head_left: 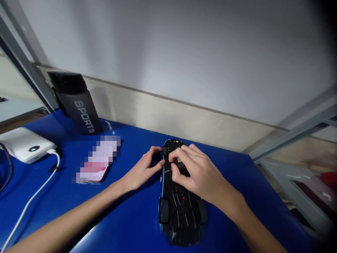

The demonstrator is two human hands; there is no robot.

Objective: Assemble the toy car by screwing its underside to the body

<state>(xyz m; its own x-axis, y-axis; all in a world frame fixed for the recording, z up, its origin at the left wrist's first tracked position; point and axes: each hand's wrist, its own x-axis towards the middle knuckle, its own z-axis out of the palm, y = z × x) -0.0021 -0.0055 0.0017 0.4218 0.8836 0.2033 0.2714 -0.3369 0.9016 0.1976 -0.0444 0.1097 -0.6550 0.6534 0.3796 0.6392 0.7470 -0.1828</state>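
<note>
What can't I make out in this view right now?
All in the head view:
Toy car: its top, face down, hidden by its upturned underside.
Right hand: whether its fingertips pinch anything, hidden by its own fingers.
Phone: screen content, blurred by pixelation.
White device: its left end, cut off by the picture's edge; the reading on its display, too small.

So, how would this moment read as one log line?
left hand: fingertips at edge of upturned black toy car | right hand: fingers curled over its underside | car: wheels up, on glossy blue tabletop
</note>
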